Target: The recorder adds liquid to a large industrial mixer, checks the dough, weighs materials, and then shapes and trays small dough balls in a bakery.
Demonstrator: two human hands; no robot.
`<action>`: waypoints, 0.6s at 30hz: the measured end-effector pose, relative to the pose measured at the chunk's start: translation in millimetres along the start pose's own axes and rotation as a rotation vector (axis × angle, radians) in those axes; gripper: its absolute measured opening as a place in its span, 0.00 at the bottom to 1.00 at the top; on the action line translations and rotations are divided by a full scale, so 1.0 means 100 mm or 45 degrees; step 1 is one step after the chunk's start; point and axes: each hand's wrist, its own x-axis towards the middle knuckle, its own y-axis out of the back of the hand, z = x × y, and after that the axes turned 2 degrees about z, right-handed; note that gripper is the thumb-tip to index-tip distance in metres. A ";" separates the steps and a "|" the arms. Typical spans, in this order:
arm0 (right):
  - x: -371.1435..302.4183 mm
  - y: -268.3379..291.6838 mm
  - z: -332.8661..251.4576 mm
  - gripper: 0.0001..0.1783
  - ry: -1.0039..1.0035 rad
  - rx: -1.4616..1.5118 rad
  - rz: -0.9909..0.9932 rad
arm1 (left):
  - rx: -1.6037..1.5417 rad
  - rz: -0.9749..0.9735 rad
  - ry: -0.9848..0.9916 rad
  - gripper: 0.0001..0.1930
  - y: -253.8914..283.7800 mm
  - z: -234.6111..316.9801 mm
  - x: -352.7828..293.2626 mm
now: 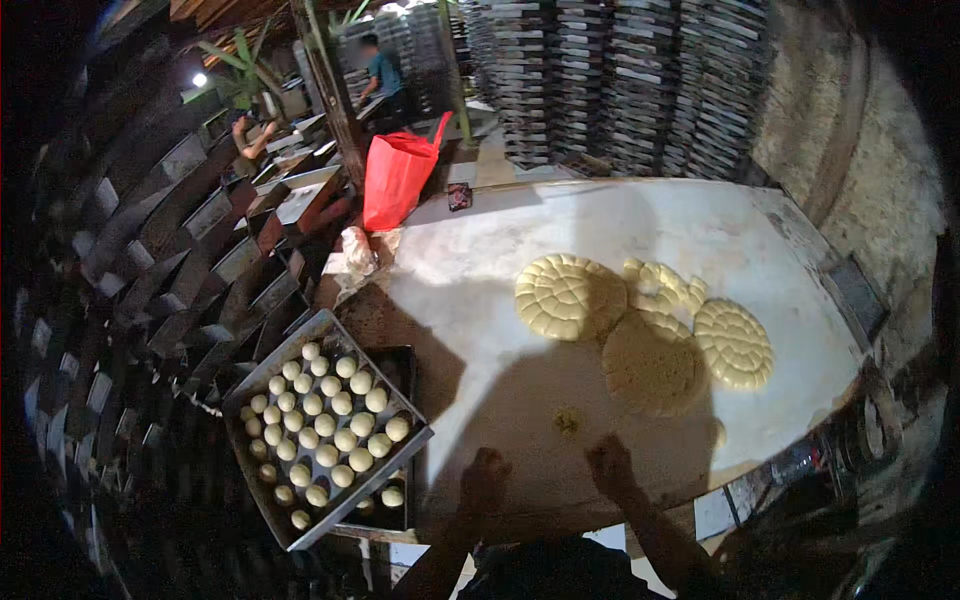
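- Hands hung low over the near part of the table (470, 230), both in deep shadow, with the forearms coming up from the lower edge
- Left hand (486, 478), its fingers curled inward, was close to the near edge; whether it was closed around anything could not be told
- Right hand (608, 466), fingers bent, was just beside a small lump of dough (567, 420); the gloom hid whether it gripped or had let go of something
- That lump sat on the table just beyond the hands and between them, apart from the larger dough
- Past it lay a scored dough round (560, 295) on the left, a shaded dough disc (652, 372) nearer the person, and a smaller scored round (733, 343) on the right
- Behind these, a broken arc of dough pieces (665, 284) curved near the right-hand round
- To the left stood a metal tray (412, 443) of dough balls (345, 440), set askew over another tray holding more
- At the far left corner stood a red bag (400, 180), a small dark packet (459, 196) lying beside it
- Stacked tins (630, 90) rose beyond the table, and two other people were in the background
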 end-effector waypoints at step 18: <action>-0.52 -0.07 0.91 0.25 0.493 -0.058 -0.302 | 0.100 0.216 0.472 0.19 -0.99 -0.34 0.04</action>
